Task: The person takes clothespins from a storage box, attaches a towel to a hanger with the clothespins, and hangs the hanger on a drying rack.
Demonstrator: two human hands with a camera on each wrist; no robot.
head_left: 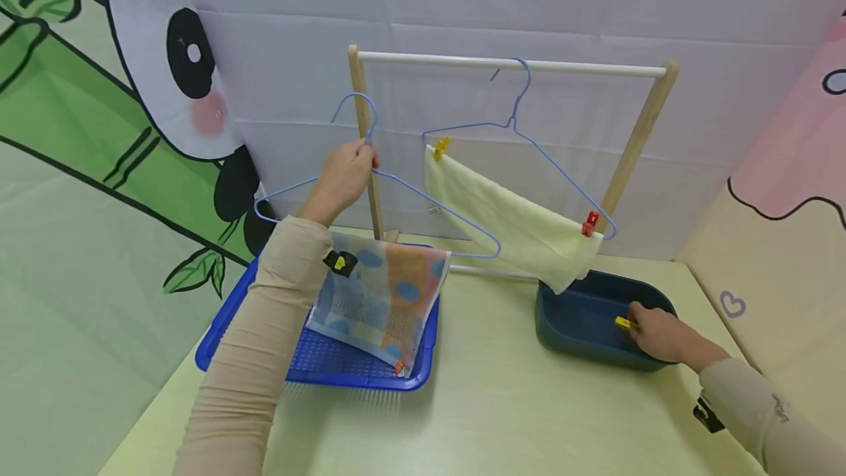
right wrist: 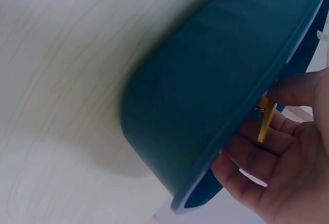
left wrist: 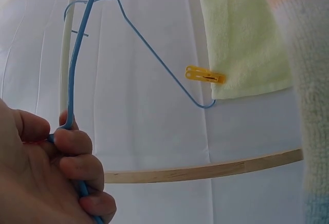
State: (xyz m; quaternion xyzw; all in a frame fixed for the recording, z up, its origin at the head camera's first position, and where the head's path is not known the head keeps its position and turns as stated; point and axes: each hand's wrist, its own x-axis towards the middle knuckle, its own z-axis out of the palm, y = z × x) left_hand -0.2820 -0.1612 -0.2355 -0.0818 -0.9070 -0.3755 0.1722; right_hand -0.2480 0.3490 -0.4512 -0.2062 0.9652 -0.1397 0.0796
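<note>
In the head view my left hand [head_left: 345,173] grips a blue wire hanger [head_left: 436,209] just below its hook. A patterned towel [head_left: 390,289] with blue dots and an orange patch hangs under this hanger, over the blue basket [head_left: 360,380]. How its top edge is fastened is partly hidden by my arm. A small red clip [head_left: 399,367] shows at the towel's lower corner. My right hand [head_left: 661,333] pinches a yellow clothespin [right wrist: 267,121] between thumb and fingers, inside the rim of a dark teal basin [head_left: 562,340].
Behind stands a drying rack with wooden posts [head_left: 637,142] and a white rail [head_left: 429,59]. A second blue hanger [head_left: 562,181] hooks over the rail, holding a pale yellow towel [head_left: 509,215] by a yellow clip [head_left: 441,148] and a red clip [head_left: 590,223].
</note>
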